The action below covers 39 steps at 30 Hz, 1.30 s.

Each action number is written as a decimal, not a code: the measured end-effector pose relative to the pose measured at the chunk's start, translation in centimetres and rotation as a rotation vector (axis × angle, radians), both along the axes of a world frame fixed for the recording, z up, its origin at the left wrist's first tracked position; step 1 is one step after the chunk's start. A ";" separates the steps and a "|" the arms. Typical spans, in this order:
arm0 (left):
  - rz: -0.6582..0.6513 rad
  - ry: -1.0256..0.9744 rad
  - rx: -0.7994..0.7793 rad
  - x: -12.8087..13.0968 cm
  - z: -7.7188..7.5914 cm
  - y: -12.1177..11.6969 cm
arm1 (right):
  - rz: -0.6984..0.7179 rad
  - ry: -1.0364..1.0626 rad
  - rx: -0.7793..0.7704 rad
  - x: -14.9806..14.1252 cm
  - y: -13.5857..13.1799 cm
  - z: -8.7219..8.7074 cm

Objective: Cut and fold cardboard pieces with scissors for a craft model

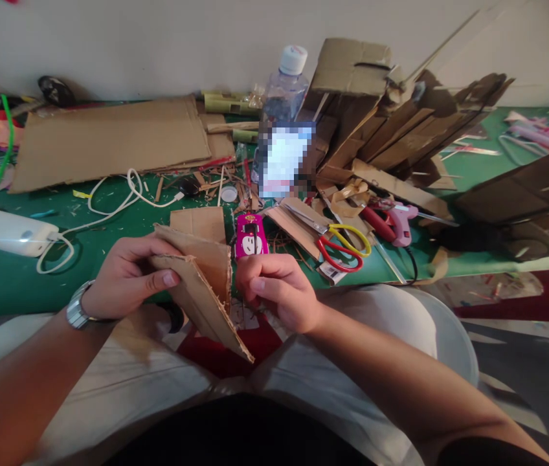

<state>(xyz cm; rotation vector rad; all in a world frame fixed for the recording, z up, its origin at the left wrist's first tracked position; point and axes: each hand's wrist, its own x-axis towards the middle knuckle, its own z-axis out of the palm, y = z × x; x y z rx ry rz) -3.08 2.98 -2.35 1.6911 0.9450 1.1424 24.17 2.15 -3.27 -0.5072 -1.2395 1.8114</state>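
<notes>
My left hand (129, 277), a metal watch at its wrist, grips a folded piece of cardboard (204, 304) above my lap. Its thumb presses the near panel, and the fingers go behind it. The two panels stand at an angle, with rough torn edges facing right. Just right of those edges is my right hand (281, 288), its fingers curled and closed. Whatever it may pinch is hidden. Beyond the right hand lies a pink object with a white cartoon face (251, 236) on the table.
A green table (109, 285) holds scissors (340, 243), a pink glue gun (398, 220), a lit phone (284, 162) leaning on a plastic bottle (284, 90), a white power bank with cable (12, 232) and a flat cardboard sheet (114, 139). A tall cardboard construction (376, 123) stands back right.
</notes>
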 end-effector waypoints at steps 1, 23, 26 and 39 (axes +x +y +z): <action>0.008 -0.023 -0.028 0.0 -0.1 -0.1 | -0.003 -0.025 0.042 0.1 0.0 0.1; 0.010 0.051 0.063 0.4 0.3 0.1 | -0.060 -0.169 -0.035 -0.7 -0.4 0.6; 0.000 0.069 0.081 0.4 0.4 0.1 | -0.023 -0.159 -0.046 -0.7 -0.5 0.6; -0.053 0.104 0.114 0.1 0.2 0.2 | 0.018 -0.146 0.018 -0.7 -0.7 0.0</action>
